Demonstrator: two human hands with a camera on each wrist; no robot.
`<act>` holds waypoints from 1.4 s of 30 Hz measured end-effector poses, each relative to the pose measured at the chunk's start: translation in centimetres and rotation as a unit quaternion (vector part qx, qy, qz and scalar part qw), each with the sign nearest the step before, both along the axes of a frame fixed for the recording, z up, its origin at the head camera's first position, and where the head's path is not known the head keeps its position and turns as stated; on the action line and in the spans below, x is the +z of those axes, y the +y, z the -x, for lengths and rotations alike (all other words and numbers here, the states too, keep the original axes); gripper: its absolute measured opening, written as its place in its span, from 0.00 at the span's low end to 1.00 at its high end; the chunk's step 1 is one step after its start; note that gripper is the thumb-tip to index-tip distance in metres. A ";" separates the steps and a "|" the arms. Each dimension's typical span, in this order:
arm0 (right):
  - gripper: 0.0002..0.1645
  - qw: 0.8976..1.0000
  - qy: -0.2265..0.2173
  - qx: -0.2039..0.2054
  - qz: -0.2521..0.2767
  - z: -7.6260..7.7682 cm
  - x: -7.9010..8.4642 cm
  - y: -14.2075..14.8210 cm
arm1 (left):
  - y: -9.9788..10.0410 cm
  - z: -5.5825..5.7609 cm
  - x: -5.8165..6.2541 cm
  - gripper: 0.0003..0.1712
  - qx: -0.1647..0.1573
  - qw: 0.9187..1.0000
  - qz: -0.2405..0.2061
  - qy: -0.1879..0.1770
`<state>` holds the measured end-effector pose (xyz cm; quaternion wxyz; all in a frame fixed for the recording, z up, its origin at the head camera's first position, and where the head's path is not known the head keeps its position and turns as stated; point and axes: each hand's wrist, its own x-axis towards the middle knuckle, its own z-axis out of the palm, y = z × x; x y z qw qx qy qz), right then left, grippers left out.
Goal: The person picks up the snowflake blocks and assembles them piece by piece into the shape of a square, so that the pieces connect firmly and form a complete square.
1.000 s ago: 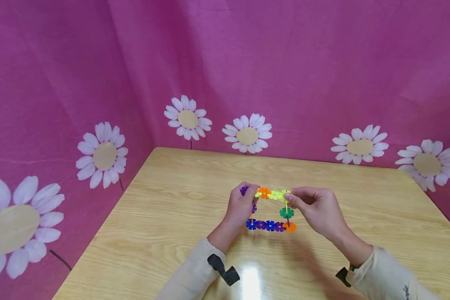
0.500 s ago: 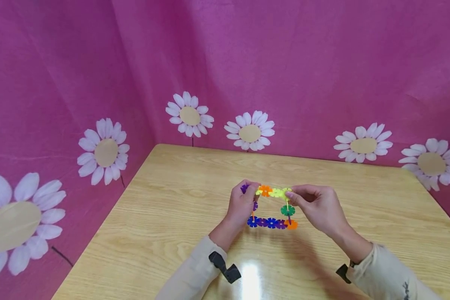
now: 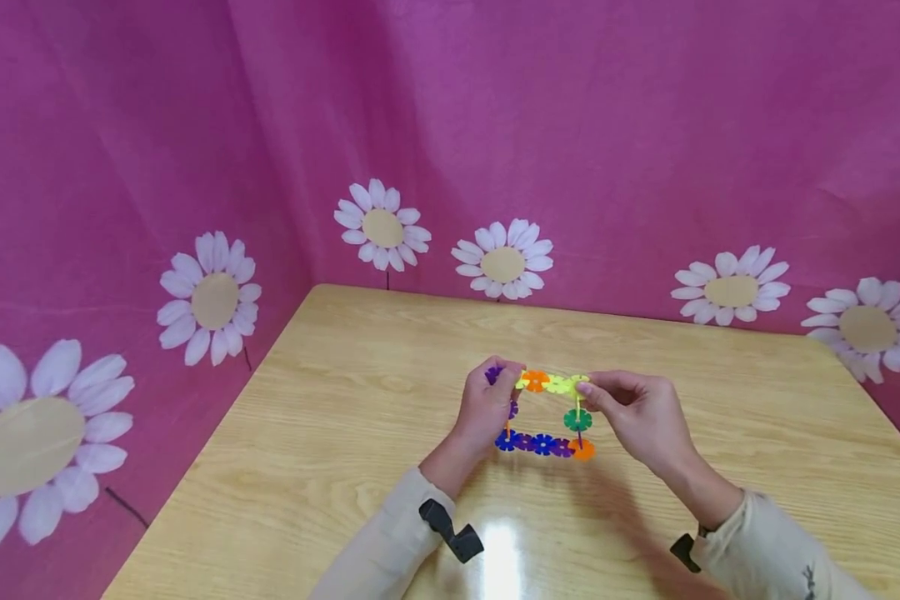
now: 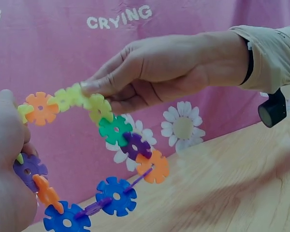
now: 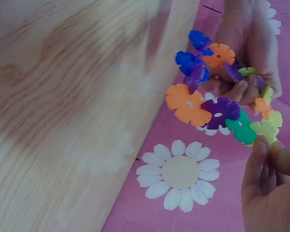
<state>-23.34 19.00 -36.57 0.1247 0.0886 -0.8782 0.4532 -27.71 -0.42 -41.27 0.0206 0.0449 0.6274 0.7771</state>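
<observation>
A closed loop of interlocking plastic flower discs (image 3: 543,444) hangs between my hands over the table. My left hand (image 3: 482,406) grips its upper left corner and hides some of the discs there. At the upper right corner my right hand (image 3: 641,417) pinches a yellow disc (image 4: 100,108) between thumb and finger. Below that come a green disc (image 4: 115,129), a purple disc (image 4: 136,146) and an orange disc (image 4: 157,166). Blue discs (image 4: 116,196) and purple ones line the bottom. Another orange disc (image 3: 536,381) sits along the top among yellow ones.
The wooden table (image 3: 330,400) lies under both hands. A pink curtain (image 3: 570,125) printed with large white daisies (image 3: 502,264) surrounds its back and left side. Black straps (image 3: 450,533) sit at both wrists.
The head view has shifted slightly. Both hands keep their hold on the disc loop at the same two corners, and the loop keeps its shape.
</observation>
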 end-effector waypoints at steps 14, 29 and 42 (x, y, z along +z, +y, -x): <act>0.15 1.000 -0.013 0.000 0.019 0.1 -0.1 -0.2 | 0.0 0.1 -0.3 0.14 0.017 1.000 0.000 -0.003; 0.14 1.000 0.004 -0.002 0.008 -0.2 -0.2 -0.6 | 0.2 0.0 -0.2 0.12 0.031 0.999 0.011 -0.005; 0.14 1.000 -0.001 -0.010 0.009 -0.1 -0.5 -0.7 | 0.3 0.1 -0.4 0.12 0.034 0.999 -0.002 -0.007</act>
